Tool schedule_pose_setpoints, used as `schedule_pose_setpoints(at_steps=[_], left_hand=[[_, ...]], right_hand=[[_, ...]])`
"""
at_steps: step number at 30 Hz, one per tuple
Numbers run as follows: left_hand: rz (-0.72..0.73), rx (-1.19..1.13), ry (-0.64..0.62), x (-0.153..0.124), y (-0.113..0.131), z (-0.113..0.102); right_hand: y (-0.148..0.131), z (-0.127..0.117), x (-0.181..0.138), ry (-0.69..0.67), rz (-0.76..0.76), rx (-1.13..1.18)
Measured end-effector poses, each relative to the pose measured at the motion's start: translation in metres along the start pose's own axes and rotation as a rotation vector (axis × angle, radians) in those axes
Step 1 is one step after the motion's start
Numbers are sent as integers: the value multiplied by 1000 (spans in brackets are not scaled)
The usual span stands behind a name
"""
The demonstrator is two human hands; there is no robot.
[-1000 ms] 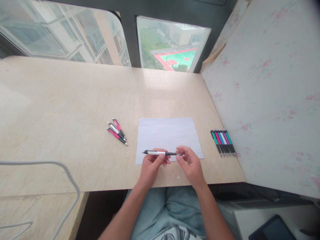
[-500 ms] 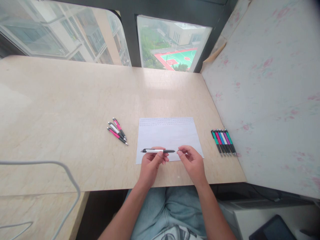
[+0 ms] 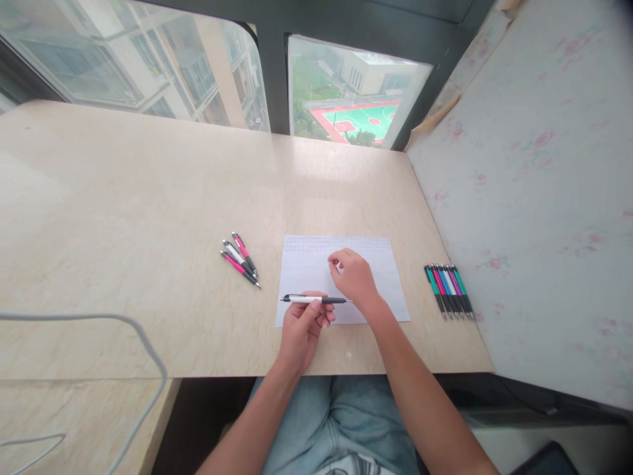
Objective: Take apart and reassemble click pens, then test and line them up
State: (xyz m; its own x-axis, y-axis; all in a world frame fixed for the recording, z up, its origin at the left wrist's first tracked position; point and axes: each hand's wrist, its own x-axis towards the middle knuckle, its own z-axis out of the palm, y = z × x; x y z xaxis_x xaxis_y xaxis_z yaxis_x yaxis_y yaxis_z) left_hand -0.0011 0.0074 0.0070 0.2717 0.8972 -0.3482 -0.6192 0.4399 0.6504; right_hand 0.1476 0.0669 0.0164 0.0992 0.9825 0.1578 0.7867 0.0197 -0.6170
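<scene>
My left hand grips a white and black pen, held level just above the near edge of a white sheet of paper. My right hand hovers over the middle of the sheet with its fingers pinched together on something I cannot make out. The sheet lies on the beige table and has faint lines of writing along its far edge.
Three pink and white pens lie left of the sheet. A row of several coloured pens lies to the right, next to the flowered wall panel. Windows run behind the table. A white cable loops at the near left.
My right hand has left the pen's tip and moved away from me, over the middle of the sheet. The left hand still holds the pen level. The view has shifted slightly.
</scene>
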Motion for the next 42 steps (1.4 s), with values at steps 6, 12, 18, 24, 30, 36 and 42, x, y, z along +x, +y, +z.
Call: schedule_pose_setpoints(at_steps=[6,12,18,24,30,36,42], left_hand=[[-24,-21,1,-1,1,0],[-32,-21,0,-2,3,2],[-27,-3,17,-2,3,3],[-20,48,-19,-2,0,3],[2,112,-7,-3,-2,3],[25,125,21,0,-3,-1],[69,84,68,2,-3,-1]], right_hand=[[-4,13,19,-143,8,-137],[-5,11,20,-185,26,-124],[3,-11,-4,-84,103,184],[-2,-27,-57,-181,264,700],[-9,-34,-76,-104,202,591],[-1,-47,-80,-161,157,519],[30,-62,-89,-101,261,415]])
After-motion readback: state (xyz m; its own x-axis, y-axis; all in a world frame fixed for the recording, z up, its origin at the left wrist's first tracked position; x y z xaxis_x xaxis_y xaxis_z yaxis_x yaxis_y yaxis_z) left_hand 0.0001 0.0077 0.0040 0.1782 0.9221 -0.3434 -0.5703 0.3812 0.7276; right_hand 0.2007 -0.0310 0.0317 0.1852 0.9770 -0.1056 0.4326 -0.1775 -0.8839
